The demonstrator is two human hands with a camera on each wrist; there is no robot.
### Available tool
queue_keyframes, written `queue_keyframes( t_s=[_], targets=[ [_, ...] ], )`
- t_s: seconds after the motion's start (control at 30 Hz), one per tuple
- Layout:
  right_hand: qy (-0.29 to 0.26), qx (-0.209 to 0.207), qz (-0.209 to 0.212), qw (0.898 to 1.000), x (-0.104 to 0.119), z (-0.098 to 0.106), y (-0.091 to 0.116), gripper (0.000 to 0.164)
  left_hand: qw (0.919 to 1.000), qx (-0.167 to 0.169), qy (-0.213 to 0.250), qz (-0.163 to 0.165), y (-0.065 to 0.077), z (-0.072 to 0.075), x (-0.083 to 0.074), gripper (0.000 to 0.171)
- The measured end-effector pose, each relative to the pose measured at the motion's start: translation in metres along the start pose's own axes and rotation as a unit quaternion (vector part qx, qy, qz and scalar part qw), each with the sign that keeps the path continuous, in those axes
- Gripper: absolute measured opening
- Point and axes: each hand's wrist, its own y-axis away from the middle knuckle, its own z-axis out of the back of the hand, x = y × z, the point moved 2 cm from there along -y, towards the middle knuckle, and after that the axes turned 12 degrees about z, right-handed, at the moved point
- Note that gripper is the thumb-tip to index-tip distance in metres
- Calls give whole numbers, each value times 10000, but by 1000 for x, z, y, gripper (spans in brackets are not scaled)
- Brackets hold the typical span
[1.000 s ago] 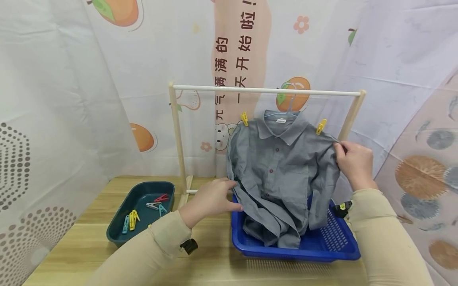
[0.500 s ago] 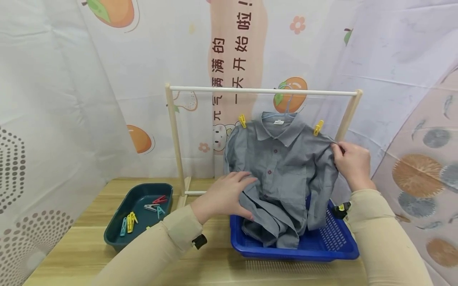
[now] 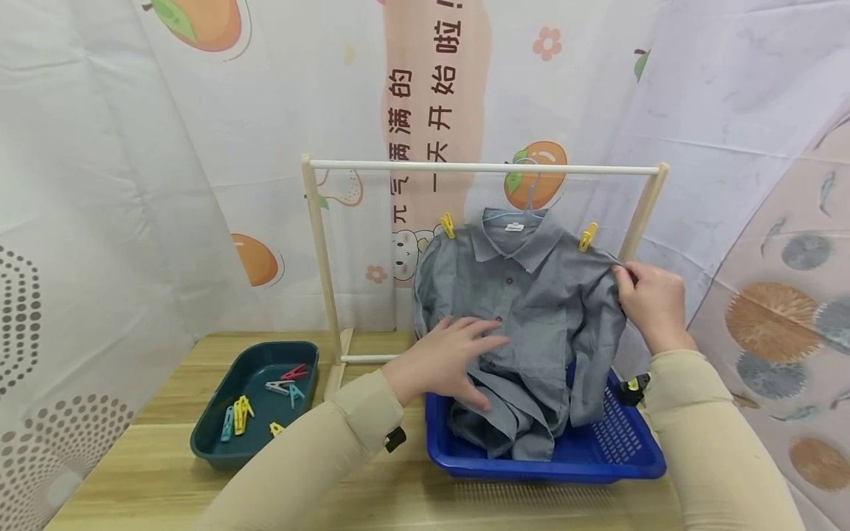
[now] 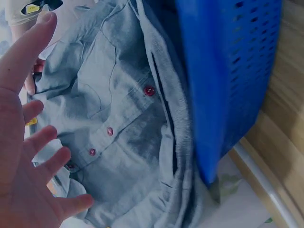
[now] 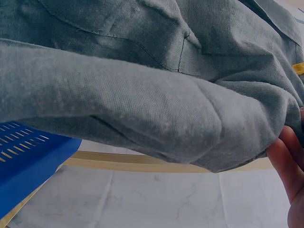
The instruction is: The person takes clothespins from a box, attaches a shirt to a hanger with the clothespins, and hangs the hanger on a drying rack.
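Observation:
A grey button-up shirt [image 3: 531, 310] hangs from a light blue hanger [image 3: 531, 198] on the rack's rod, its hem gathered in a blue basket [image 3: 531, 470]. Yellow clothespins [image 3: 587, 237] grip both shoulders. My right hand [image 3: 654, 304] pinches the sleeve near the shoulder at the right; in the right wrist view its fingers [image 5: 285, 159] press on the cloth. My left hand [image 3: 451, 361] has its fingers spread in front of the shirt's lower left. The left wrist view has those fingers [image 4: 50, 161] apart, overlapping the buttoned front [image 4: 118, 118].
A wooden rack with a white rod [image 3: 398, 167] stands on the wooden table [image 3: 159, 435]. At the left, a dark green tray [image 3: 219, 461] holds several loose clothespins [image 3: 240, 415]. Printed curtains [image 3: 265, 88] enclose the back and sides.
My left hand has moved right from the shirt's left edge to in front of its lower body, fingers spreading. My right hand keeps its pinch on the sleeve. The view has shifted slightly.

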Motion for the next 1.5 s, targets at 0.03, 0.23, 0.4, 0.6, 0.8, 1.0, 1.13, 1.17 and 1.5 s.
queue_keyframes(
  t_s=[0.03,0.23,0.4,0.6,0.8,1.0,1.13,1.17,1.5],
  targets=[
    [1,3,-6,10000,0,0,0,25,10000,47,-17,-50,-3,1,-1,108],
    [3,40,-22,10000,0,1,1,25,9979,371,41,-520,-19,7,-7,102],
    [0,76,-8,10000,2,1,0,25,9961,441,63,-766,-30,2,-10,100],
    [-5,124,30,9999,2,0,0,27,9951,658,94,-729,-38,-4,-16,101],
    [-68,131,9,9999,2,1,0,29,9956,735,-28,-579,-45,-9,-20,103],
    [-48,233,-50,9997,2,2,1,27,9952,849,-71,-482,-54,-17,-22,104],
    [-54,278,-73,9996,3,2,1,26,9936,1025,-128,-447,-57,-26,-26,104],
    [-54,286,-80,9995,3,2,1,26,9929,1096,-135,-440,-57,-28,-26,104],
    [-60,285,-113,9995,3,3,0,25,9806,1876,-322,-472,-55,-39,-39,105]
  ],
)
